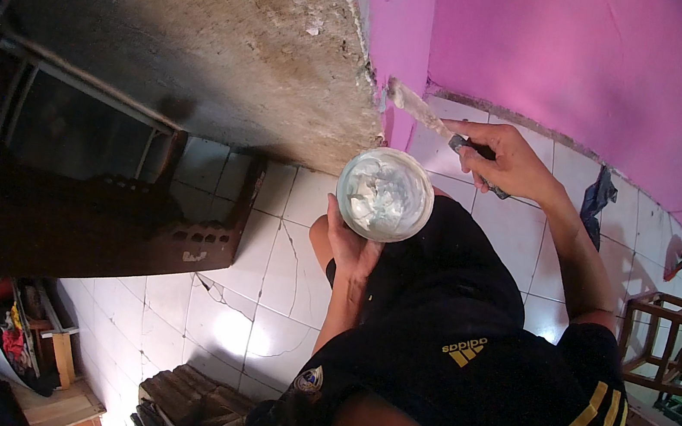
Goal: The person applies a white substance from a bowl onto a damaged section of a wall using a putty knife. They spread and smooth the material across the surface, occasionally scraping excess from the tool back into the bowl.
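Note:
My left hand (350, 245) is wrapped round the underside of a round tub (425, 218) and holds it up in front of my knees. White paste (383, 191) lies in the tub, smeared up its inner wall. In my right hand (516, 161) is a putty knife (419, 109) with a dark handle and a whitish, coated blade. Its blade tip is at the narrow pink edge of the wall (409, 57), beside bare rough plaster (210, 29). Whether the tip touches the wall I cannot tell.
White floor tiles (298, 268), some cracked, lie around me. A dark wooden cabinet (93, 239) with a glass panel stands at left. At right are a wooden stool frame (671, 342) and a black plastic scrap (597, 201). Folded brown material (197, 402) lies behind me.

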Demonstrator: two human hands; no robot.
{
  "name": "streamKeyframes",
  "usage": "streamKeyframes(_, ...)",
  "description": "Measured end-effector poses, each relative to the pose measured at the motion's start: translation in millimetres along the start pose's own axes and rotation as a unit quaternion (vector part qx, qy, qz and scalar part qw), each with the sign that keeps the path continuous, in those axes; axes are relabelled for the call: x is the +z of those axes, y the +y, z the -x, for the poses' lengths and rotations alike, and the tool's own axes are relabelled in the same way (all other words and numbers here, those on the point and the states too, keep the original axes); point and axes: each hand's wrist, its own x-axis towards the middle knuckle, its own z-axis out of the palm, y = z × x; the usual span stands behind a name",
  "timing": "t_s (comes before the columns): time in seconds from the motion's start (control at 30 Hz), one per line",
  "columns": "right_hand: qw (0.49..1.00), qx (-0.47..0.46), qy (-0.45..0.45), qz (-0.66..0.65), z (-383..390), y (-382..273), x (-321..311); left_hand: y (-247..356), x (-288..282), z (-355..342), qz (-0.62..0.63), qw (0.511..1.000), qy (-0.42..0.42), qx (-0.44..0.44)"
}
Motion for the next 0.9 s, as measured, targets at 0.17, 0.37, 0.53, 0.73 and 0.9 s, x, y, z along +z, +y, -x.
streamKeyframes(0.17,0.996,-0.016,-0.013,0.087,0.6,-13.4,-3.4,-0.2,-2.0,-3.4,0.011,1.000,-0.022,-0.015)
streamKeyframes(0.37,0.976,-0.048,-0.021,0.212,-8.7,-22.5,-8.3,0.3,-1.1,-1.5,0.006,1.000,-0.008,-0.009)
streamKeyframes(0.53,0.967,-0.062,-0.029,0.245,-10.6,-17.6,-14.0,-3.3,5.9,-3.2,0.000,1.000,0.015,-0.009)
streamKeyframes(0.73,0.968,-0.065,-0.042,0.239,-4.1,-8.7,-14.3,-4.4,5.1,-6.0,0.001,1.000,0.003,-0.020)
streamKeyframes(0.9,0.977,-0.029,-0.005,0.212,-0.9,-6.5,-22.7,-3.3,1.7,-7.0,0.002,1.000,0.020,-0.014)
